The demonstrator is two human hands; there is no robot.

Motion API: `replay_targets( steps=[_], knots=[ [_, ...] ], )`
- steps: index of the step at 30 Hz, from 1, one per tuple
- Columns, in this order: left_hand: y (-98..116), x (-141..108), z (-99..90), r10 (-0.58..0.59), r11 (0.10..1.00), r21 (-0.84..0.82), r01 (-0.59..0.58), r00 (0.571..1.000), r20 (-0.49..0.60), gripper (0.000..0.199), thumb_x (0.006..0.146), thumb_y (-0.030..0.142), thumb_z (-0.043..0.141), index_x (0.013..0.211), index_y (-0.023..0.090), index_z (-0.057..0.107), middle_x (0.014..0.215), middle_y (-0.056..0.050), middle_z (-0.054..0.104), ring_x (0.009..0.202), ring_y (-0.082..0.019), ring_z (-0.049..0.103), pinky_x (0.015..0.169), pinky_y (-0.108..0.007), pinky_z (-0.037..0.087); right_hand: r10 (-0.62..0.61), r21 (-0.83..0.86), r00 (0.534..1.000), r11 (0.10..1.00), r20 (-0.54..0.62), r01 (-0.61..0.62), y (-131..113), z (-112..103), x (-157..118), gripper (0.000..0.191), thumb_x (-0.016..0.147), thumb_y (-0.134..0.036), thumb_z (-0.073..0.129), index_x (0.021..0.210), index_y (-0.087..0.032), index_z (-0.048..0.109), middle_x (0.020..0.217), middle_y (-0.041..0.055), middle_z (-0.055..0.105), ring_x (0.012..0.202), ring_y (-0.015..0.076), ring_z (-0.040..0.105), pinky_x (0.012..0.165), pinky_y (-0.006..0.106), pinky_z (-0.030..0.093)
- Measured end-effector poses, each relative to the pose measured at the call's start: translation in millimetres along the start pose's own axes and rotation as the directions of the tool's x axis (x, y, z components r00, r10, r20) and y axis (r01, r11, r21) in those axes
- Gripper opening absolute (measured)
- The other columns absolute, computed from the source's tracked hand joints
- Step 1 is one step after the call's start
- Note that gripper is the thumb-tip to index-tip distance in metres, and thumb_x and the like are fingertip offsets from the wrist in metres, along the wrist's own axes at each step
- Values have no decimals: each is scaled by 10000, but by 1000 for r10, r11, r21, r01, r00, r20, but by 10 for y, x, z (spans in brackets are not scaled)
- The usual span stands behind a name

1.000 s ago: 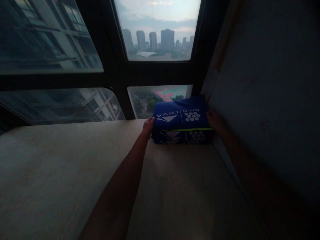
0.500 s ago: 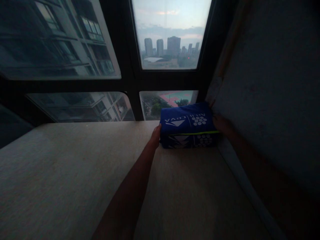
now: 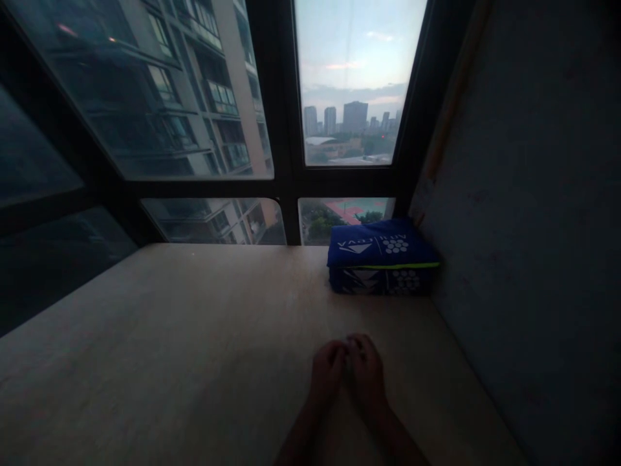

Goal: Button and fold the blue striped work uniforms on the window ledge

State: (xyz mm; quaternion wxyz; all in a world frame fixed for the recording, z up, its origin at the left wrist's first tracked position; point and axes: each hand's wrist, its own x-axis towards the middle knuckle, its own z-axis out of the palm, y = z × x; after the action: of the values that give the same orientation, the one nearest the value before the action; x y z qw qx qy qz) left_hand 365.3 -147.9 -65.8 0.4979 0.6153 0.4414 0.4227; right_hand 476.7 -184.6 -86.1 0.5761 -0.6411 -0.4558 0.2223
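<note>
A blue folded bundle of cloth (image 3: pixel 383 255), perhaps a bag, lies in the right back corner of the pale ledge. White print and dots mark its top and front, and a yellow-green line runs between the two. Nearer to me, my left hand (image 3: pixel 327 372) and my right hand (image 3: pixel 367 369) are brought together above the ledge, apart from the bundle. Both have curled fingers, and their fingertips meet or nearly meet. Dim light blurs the fingers, and I see no object in them.
The pale ledge (image 3: pixel 194 323) runs along a dark window frame (image 3: pixel 286 188). On the right a grey wall (image 3: pixel 514 226) stands close beside the bundle. Buildings (image 3: pixel 356 116) and trees show through the glass.
Both hands have let go of the blue bundle's sides and drawn back toward me, coming together. The bundle stays in the corner. The view has shifted a little to the left.
</note>
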Motion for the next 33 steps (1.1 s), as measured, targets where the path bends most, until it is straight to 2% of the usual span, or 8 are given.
replay_targets(
  steps=[2,5,7,10,12,14,19,33],
  knots=[
    [41,-271,-81,50,998,25,-51,998,32,247,846,373,518,811,188,677,789,-59,685,761,-200,625,720,-298,470,61,108,996,992,64,-68,-141,161,-215,341,953,-466,433,792,-203,578,757,24,603,693,168,572,638,268,467],
    [57,-542,-368,88,995,57,-88,996,-14,235,846,351,509,703,193,605,680,-24,603,668,-171,560,650,-270,440,34,168,975,983,218,-72,-245,223,-430,416,967,-495,407,683,-207,503,618,-26,493,578,135,476,540,237,377],
    [19,-677,-567,85,995,64,-82,995,-47,235,833,352,507,666,197,567,636,-5,553,627,-160,524,621,-260,426,-30,115,958,993,285,-3,-209,217,-588,432,981,-475,385,672,-200,510,608,-22,498,573,130,478,541,235,358],
    [-95,-848,-717,66,992,115,-59,996,-60,267,845,389,495,669,200,564,616,-2,544,604,-161,515,597,-260,416,-197,-35,908,973,371,226,-88,227,-846,420,990,-431,364,712,-190,566,677,21,589,629,147,546,588,249,371],
    [-163,-923,-711,71,984,167,-59,995,-72,275,854,395,487,668,204,551,617,-4,548,605,-164,515,588,-260,413,-287,-117,853,922,436,370,-37,248,-964,386,986,-408,372,766,-193,604,745,48,640,677,162,585,616,255,378],
    [-192,-958,-668,86,976,208,-67,993,-85,264,858,381,478,666,208,531,620,-3,544,602,-161,509,583,-258,409,-300,-178,834,890,464,419,-32,265,-1010,362,991,-377,366,809,-197,622,780,56,661,693,163,603,622,251,379],
    [-158,-956,-620,123,957,274,-92,988,-96,253,869,362,471,682,207,543,639,-11,562,610,-163,526,588,-257,411,-273,-225,854,889,443,400,-81,258,-970,375,1012,-348,339,809,-196,615,754,43,660,656,148,610,608,237,374],
    [-138,-962,-614,126,932,351,-89,988,-85,212,848,317,459,702,204,562,654,-22,590,619,-170,541,597,-263,402,-287,-241,857,878,428,414,-98,228,-1000,377,1009,-338,330,814,-198,621,749,47,665,666,159,622,611,253,387]
  ],
)
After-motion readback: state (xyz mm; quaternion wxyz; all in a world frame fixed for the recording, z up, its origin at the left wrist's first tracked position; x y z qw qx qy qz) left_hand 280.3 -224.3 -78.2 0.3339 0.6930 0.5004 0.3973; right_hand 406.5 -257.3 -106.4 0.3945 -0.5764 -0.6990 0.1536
